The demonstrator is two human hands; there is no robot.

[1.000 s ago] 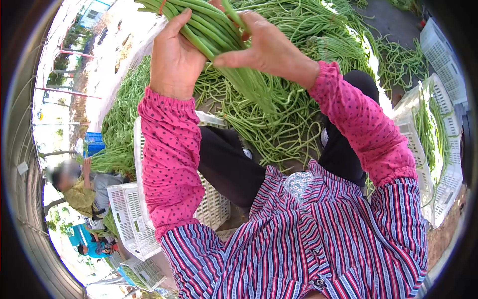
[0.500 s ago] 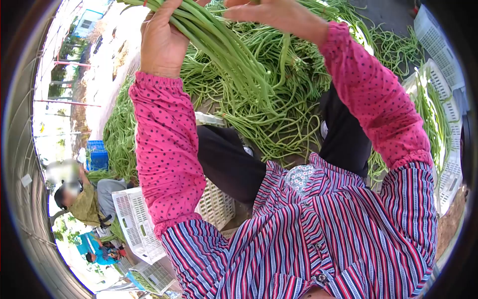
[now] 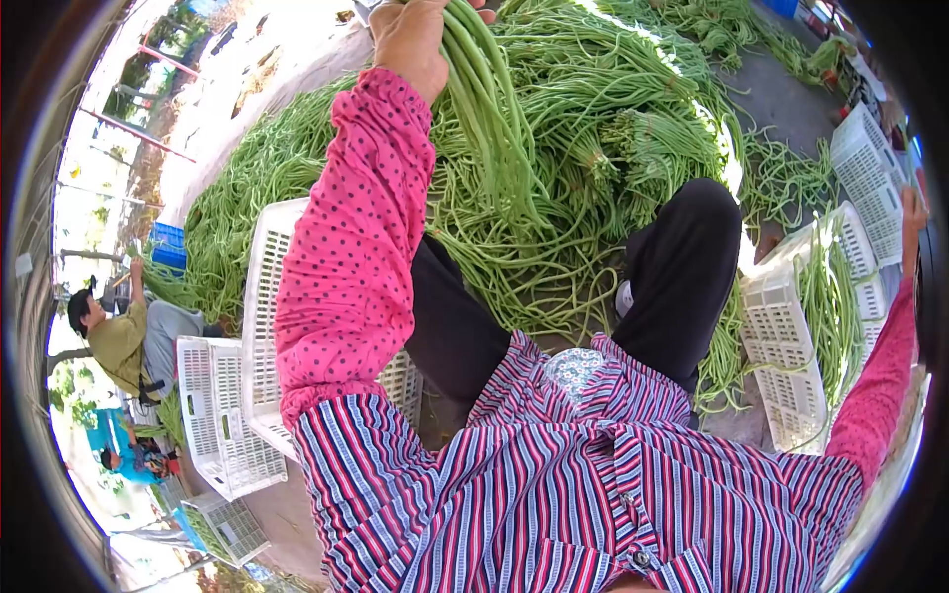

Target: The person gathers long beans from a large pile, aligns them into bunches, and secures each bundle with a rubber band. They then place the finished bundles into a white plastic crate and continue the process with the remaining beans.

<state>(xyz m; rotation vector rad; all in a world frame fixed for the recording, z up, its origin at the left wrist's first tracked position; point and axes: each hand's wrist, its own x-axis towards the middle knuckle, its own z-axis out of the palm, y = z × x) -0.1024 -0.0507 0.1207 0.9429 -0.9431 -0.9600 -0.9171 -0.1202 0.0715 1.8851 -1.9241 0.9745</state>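
My left hand (image 3: 415,42) is at the top of the view, closed round a bundle of long green beans (image 3: 491,109) that hangs down in front of the bean heap (image 3: 554,227). Something metallic shows beside its wrist, too small to make out. Off to the far right, my right hand (image 3: 914,212) reaches out past a bean-filled crate (image 3: 776,316); its fingers are partly seen at the dark lens edge, and whether they hold anything is unclear. Tied bean bundles (image 3: 593,163) lie on the heap.
White crates stand at the left (image 3: 259,326) and upper right (image 3: 865,158). A blue crate (image 3: 168,245) is at the left edge of the heap. A person (image 3: 124,341) sits on the left, another person (image 3: 133,460) below. My bent knees (image 3: 692,237) frame the beans.
My right hand has moved from near the bundle out to the far right. My left hand still holds the beans, now a little further right. The view has shifted.
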